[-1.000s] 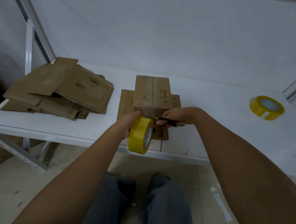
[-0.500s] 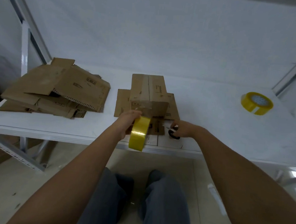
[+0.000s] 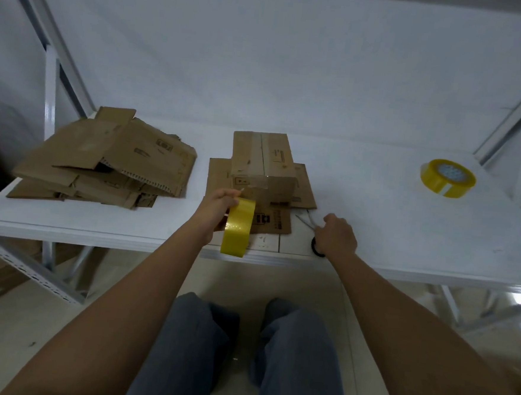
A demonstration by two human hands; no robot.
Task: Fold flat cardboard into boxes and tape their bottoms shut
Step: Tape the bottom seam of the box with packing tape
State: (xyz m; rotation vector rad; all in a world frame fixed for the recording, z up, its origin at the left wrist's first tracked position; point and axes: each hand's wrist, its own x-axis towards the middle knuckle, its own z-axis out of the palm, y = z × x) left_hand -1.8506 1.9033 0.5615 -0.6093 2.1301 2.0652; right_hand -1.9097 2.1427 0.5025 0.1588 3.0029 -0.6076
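We see the folded box (image 3: 263, 163) just above the centre of the frame, lying on the white table (image 3: 374, 223) with its long axis running away from us toward the wall. A strip of clear tape runs along the seam on its upper face and down over the near end. The box rests on flattened cardboard sheets (image 3: 274, 224) that spread out beneath it on both sides and toward the near table edge.

Our left hand (image 3: 218, 209), at centre frame, grips a yellow tape roll (image 3: 238, 226) with its fingers curled around the roll's far side; the roll stands on edge, just in front of the box's near end. Our right hand (image 3: 338, 235), right of centre, rests on the table over a pair of scissors (image 3: 309, 228), fingers curled over the black handles; whether they actually grip the handles we cannot tell. The blades point up and left toward the box.

At left of the frame lies a loose pile of flat cardboard (image 3: 107, 159). A 2nd yellow tape roll (image 3: 447, 178) lies flat at the right, well apart from everything else. The table is a white shelf in a metal frame (image 3: 49, 90), against a plain white wall, with a pale tiled floor and our 2 legs in grey trousers (image 3: 232, 359) below.
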